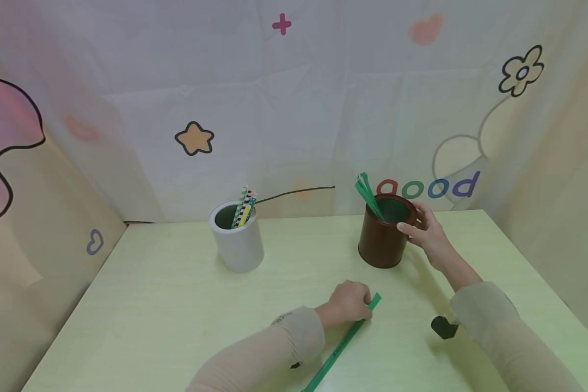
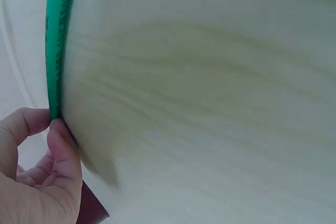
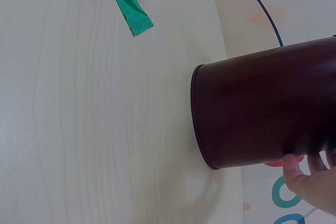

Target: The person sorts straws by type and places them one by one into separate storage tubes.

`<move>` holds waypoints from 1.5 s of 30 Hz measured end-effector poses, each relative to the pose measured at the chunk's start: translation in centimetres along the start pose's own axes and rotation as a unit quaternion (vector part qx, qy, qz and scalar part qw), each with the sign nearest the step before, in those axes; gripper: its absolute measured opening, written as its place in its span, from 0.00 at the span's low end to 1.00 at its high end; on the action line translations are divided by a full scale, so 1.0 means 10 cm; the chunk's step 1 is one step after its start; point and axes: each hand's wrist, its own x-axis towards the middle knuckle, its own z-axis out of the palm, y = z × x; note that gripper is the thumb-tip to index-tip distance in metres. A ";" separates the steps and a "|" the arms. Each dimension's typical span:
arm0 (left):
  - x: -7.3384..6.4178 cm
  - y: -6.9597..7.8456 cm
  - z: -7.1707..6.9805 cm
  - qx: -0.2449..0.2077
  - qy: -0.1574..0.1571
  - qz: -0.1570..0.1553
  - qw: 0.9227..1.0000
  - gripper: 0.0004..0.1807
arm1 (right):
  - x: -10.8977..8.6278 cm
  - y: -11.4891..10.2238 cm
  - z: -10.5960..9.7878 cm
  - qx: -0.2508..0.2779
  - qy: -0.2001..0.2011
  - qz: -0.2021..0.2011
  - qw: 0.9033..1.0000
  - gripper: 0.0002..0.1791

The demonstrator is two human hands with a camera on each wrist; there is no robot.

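My left hand [image 1: 349, 302] pinches a long, thin green wrapper strip [image 1: 338, 351] near its far end, low over the table. In the left wrist view, thumb and forefinger meet on the strip [image 2: 56, 40], which carries dark print. Its flat, crimped tip [image 3: 140, 24] shows in the right wrist view. My right hand [image 1: 430, 235] grips the right side of a dark brown cylindrical holder [image 1: 383, 245] at the rim, thumb in front. Several similar green strips [image 1: 368, 197] lean out of that holder over its left rim. The brown holder stands upright at the back right.
A white cylindrical holder [image 1: 238, 247] stands at the back left, with several patterned thin strips [image 1: 245, 209] in it. Both holders stand on a pale wooden table [image 1: 142, 305]. A printed cloth [image 1: 264, 120] hangs along the table's back edge and sides.
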 end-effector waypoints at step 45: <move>0.08 0.08 -1.57 -0.410 0.094 0.034 0.906 0.08 | 0.00 0.01 0.00 0.003 -0.006 0.001 1.000 0.40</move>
